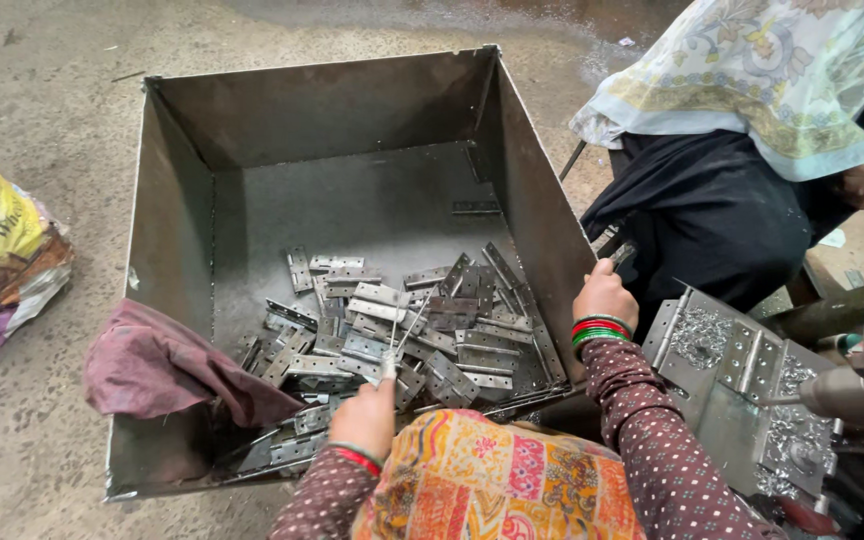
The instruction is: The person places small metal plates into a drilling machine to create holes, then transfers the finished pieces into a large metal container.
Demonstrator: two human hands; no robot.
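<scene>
Left hand (365, 415) pinches thin metal rods (401, 340) just above piled hinges (407, 340) in bin (167, 250).

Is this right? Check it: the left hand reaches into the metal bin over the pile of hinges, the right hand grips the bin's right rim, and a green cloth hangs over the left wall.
One detail is wrong: the cloth draped over the metal bin's left wall is maroon, not green, as the head view shows. The rest stands: the left hand reaches in over the hinges, and the right hand grips the right rim.

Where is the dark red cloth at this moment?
In the head view, the dark red cloth hangs over the left wall of the metal bin, near its front corner, beside the pile of hinges and left of the left hand.
</scene>
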